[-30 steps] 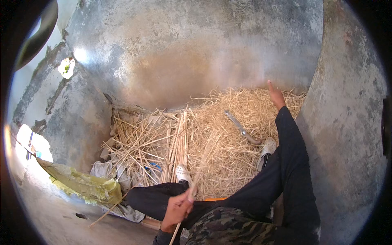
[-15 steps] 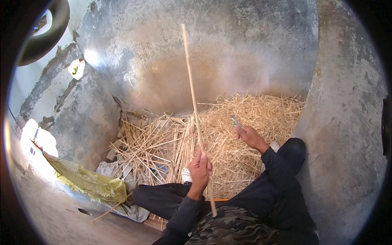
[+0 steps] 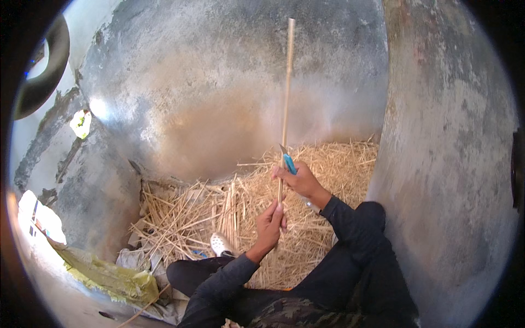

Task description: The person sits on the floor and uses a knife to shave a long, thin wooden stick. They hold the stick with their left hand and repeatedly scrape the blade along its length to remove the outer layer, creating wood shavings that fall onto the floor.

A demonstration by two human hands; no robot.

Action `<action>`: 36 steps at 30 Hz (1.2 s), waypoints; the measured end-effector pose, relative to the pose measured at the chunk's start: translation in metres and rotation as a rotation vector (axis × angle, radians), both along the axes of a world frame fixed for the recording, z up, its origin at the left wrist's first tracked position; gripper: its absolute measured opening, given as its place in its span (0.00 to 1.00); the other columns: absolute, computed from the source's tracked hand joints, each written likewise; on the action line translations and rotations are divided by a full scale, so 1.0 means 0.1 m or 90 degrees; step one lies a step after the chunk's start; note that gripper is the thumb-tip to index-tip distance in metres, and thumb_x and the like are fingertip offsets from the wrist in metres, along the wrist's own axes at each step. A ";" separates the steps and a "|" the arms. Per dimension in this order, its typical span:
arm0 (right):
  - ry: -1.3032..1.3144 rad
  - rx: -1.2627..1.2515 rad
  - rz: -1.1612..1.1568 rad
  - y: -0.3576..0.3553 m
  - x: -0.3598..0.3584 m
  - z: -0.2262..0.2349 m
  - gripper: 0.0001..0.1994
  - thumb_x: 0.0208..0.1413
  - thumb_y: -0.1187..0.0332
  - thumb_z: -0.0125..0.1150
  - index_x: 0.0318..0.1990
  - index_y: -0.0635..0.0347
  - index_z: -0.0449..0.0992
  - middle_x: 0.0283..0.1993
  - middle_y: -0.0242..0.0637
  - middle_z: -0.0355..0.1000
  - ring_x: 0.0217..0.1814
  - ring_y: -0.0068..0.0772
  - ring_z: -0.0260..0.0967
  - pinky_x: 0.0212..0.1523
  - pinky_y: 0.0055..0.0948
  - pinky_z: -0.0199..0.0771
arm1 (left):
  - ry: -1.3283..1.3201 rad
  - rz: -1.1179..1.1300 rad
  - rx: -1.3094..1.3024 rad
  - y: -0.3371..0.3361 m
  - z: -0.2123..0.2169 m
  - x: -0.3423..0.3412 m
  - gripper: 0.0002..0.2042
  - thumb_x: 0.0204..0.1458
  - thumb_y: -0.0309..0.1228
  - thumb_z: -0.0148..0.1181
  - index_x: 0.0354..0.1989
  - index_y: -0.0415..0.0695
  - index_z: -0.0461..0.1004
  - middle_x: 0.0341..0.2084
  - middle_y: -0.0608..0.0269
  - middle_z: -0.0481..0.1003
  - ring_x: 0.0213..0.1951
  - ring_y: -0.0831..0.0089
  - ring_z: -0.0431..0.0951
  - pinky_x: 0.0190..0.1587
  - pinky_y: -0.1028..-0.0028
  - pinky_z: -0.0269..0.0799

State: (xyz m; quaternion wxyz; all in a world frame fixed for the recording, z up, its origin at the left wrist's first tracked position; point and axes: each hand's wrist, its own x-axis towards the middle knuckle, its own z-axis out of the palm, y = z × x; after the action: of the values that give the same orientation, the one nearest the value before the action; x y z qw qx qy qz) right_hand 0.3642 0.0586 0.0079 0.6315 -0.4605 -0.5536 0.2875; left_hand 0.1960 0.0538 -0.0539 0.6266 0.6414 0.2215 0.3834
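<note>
A long, thin pale wooden stick (image 3: 287, 98), perhaps split bamboo, stands nearly upright before me. My left hand (image 3: 268, 224) is closed around its lower part. Just above, my right hand (image 3: 303, 181) grips a knife (image 3: 290, 163) with a teal handle and a short dark pointed blade. The blade lies close beside the stick; whether its edge touches the wood I cannot tell. Fingers of the right hand also reach to the stick under the blade.
Shavings (image 3: 328, 164) cover the floor ahead, and several cut sticks (image 3: 178, 218) lie in a heap at left. A white shoe (image 3: 220, 244) is by my left knee. Yellow-green sheeting (image 3: 115, 276) lies at lower left. Worn grey walls (image 3: 219, 98) enclose the spot.
My right hand has brought the knife left to the stick. The stick has come more upright and my left hand now grips it nearer its lower end. The view has shifted right.
</note>
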 end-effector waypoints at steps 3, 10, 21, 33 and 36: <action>0.050 -0.047 0.117 0.05 -0.04 0.25 0.18 0.60 0.56 0.57 0.26 0.61 0.75 0.13 0.21 0.55 0.14 0.13 0.48 0.16 0.20 0.47 | 0.047 -0.024 0.022 0.13 0.27 -0.15 0.19 0.64 0.37 0.44 0.57 0.37 0.66 0.15 0.70 0.65 0.18 0.83 0.66 0.22 0.82 0.66; 0.050 -0.139 0.147 0.36 0.18 0.22 0.18 0.63 0.55 0.52 0.27 0.60 0.74 0.13 0.21 0.55 0.13 0.13 0.48 0.16 0.19 0.45 | 0.085 0.059 0.210 0.90 0.69 -0.11 0.17 0.60 0.36 0.51 0.51 0.35 0.70 0.29 0.64 0.74 0.34 0.78 0.75 0.37 0.77 0.71; -0.455 -0.313 0.030 0.79 0.20 -0.49 0.08 0.56 0.63 0.57 0.35 0.58 0.76 0.24 0.37 0.71 0.27 0.35 0.71 0.29 0.36 0.67 | -0.067 0.467 0.586 1.89 0.52 -0.19 0.14 0.54 0.22 0.54 0.50 0.37 0.69 0.32 0.59 0.73 0.34 0.71 0.75 0.37 0.75 0.71; -0.965 -0.228 -0.177 1.11 0.45 -0.42 0.08 0.44 0.71 0.60 0.35 0.53 0.75 0.22 0.38 0.71 0.23 0.42 0.71 0.26 0.40 0.69 | 0.684 0.208 0.635 1.99 0.31 -0.83 0.11 0.53 0.40 0.55 0.39 0.48 0.76 0.30 0.61 0.75 0.38 0.60 0.75 0.47 0.59 0.64; -0.900 -0.073 -0.284 1.13 0.50 -0.26 0.16 0.44 0.70 0.63 0.44 0.51 0.76 0.21 0.36 0.68 0.20 0.37 0.68 0.25 0.37 0.66 | 0.588 0.144 0.511 2.09 0.14 -0.90 0.10 0.57 0.38 0.52 0.36 0.45 0.76 0.19 0.58 0.73 0.22 0.56 0.74 0.27 0.65 0.69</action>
State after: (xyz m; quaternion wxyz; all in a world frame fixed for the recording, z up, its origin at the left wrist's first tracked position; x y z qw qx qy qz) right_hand 0.4146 0.1716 -0.0185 0.1430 -0.6693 -0.7054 -0.1843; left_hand 0.1060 0.2626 -0.0396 0.1314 0.8991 0.3750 0.1835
